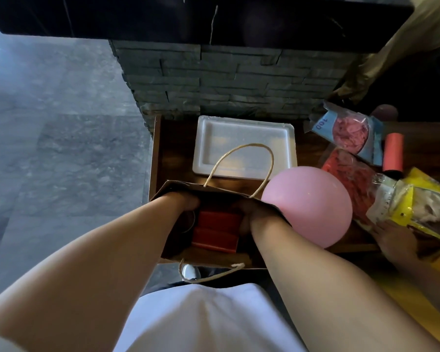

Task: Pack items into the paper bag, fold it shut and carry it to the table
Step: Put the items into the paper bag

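1. The left hand point(186, 200) is down inside the paper bag point(174, 194). Its fingers curl at the top of a red box point(215, 233), but I cannot tell if they are gripping it.
2. The paper bag is brown and stands open on a dark wooden stand point(173, 153), close to the person's body. It has two rope handles. One loops up at the back and one hangs down at the front.
3. The red box looks shiny and sits deep in the bag. So the packing has begun.
4. The right hand point(252, 214) is in the bag too, at the box's other side. Its fingers are hidden, so I cannot tell their grip.
5. A white tray point(244, 128) lies behind the bag. A pink balloon point(308, 207) rests just beside it.
6. Another person's hand point(394, 240) touches some plastic packets point(417, 199) at the far right.
7. The bag is not folded shut yet, and it has not been carried to the table.
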Demonstrator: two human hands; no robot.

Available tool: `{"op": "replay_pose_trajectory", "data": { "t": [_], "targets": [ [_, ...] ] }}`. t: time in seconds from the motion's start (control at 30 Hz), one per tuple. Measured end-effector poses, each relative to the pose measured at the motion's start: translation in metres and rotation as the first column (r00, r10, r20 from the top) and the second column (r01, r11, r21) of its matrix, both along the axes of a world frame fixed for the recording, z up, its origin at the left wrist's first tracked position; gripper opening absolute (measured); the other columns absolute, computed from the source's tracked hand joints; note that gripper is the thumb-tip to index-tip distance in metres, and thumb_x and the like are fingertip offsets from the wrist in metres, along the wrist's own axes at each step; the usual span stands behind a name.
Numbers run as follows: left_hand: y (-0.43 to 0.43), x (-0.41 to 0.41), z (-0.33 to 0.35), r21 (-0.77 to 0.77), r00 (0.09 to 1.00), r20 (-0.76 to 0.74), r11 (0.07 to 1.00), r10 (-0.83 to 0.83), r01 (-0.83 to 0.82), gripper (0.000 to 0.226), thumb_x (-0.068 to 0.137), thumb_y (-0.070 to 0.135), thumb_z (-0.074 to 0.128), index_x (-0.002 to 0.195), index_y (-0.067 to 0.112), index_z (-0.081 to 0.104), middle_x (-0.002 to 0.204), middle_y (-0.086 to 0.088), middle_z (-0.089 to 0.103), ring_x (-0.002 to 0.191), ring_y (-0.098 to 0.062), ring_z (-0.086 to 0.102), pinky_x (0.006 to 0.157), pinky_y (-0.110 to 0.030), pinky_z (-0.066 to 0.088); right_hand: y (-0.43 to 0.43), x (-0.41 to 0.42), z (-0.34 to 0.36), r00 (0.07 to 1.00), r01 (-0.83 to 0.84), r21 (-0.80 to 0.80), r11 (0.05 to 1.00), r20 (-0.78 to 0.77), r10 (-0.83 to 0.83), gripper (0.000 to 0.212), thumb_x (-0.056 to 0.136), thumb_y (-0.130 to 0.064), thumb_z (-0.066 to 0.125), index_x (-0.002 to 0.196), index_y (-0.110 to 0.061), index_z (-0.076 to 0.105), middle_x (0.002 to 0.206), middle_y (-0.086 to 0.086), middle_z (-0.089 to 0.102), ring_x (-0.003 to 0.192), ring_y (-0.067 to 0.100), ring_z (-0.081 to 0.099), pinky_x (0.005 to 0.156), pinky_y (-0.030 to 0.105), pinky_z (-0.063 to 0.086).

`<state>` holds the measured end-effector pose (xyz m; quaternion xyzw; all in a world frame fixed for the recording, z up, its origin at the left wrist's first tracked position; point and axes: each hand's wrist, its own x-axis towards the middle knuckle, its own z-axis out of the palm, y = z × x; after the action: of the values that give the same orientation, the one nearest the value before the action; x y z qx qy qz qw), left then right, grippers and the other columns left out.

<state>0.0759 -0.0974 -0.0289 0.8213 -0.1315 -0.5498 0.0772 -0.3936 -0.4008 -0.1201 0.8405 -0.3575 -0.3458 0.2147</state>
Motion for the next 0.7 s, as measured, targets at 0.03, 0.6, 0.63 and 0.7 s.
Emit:
{"op": "replay_pose_trajectory", "data": {
  "t": [0.03, 0.6, 0.63, 0.7],
  "targets": [
    [-0.001, -0.002, 0.002, 0.019, 1.0, 0.004, 1.0, -0.018, 0.018, 0.047, 0.092, 0.047, 0.045, 0.122, 0.012, 0.056, 0.107, -0.013, 0.063, 0.107, -0.033, 0.06, 0.094, -0.041, 0.048, 0.0, 0.001, 0.001, 0.999, 0.021, 0.008, 1.0, -0.034, -0.021, 0.047, 0.065, -0.009, 0.08, 0.111, -0.002, 0.071, 0.108, 0.017, 0.072, 0.103, 0.035, 0.064, 0.09, 0.042, 0.051],
    [-0.022, -0.003, 0.026, -0.096, 0.999, 0.025, 0.994, -0.044, 0.047, 0.034, 0.098, 0.02, 0.046, 0.13, 0.01, 0.054, 0.128, -0.017, 0.057, 0.12, -0.033, 0.054, 0.107, -0.044, 0.041, 0.012, 0.016, 0.017, 0.939, -0.076, 0.089, 0.993, 0.342, 0.041, 0.038, 0.038, 0.017, 0.086, 0.073, 0.017, 0.07, 0.064, 0.029, 0.066, 0.06, 0.041, 0.068, 0.057, 0.046, 0.059],
    [-0.021, -0.002, 0.031, -0.099, 1.0, -0.022, 0.995, -0.02, 0.018, 0.03, 0.097, 0.024, 0.047, 0.123, 0.012, 0.057, 0.12, -0.017, 0.06, 0.112, -0.034, 0.058, 0.103, -0.045, 0.044, 0.011, 0.014, 0.015, 0.944, -0.028, 0.084, 0.996, 0.33, -0.002, 0.034, 0.046, 0.016, 0.084, 0.078, 0.018, 0.07, 0.069, 0.031, 0.067, 0.067, 0.042, 0.069, 0.064, 0.047, 0.06],
    [-0.022, 0.002, 0.037, -0.108, 0.99, -0.134, 0.993, 0.036, -0.051, 0.022, 0.096, 0.031, 0.049, 0.101, 0.012, 0.061, 0.097, -0.014, 0.064, 0.087, -0.032, 0.063, 0.089, -0.043, 0.052, 0.012, 0.014, 0.016, 0.942, 0.021, 0.062, 0.998, 0.333, -0.041, 0.024, 0.066, 0.013, 0.074, 0.089, 0.019, 0.067, 0.082, 0.034, 0.068, 0.083, 0.044, 0.068, 0.081, 0.049, 0.056]
  ]
}}
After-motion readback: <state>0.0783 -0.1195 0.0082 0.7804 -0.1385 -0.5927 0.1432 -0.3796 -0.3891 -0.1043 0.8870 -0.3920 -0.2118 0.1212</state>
